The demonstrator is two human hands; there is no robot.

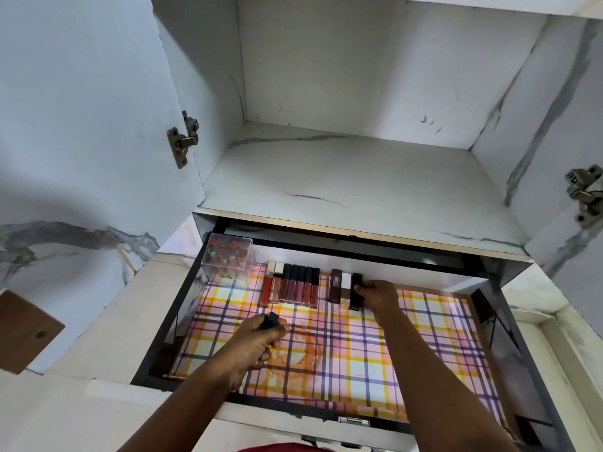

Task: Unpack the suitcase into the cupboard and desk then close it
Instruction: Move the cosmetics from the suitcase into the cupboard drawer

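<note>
One drawer (489,337) stands open, lined with one checked sheet (342,353). In it: one clear box (228,259) of small bottles, seven lip gloss tubes (292,285) in a row, three more tubes (345,288) beside them. Two hinges (182,141). Two hands (261,334), each holding one dark tube.

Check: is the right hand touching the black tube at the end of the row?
Touching. The head view shows the right hand pinching the black tube, fingers wrapped on its side.

plaid drawer liner (424,353), black tube (356,290)
</note>
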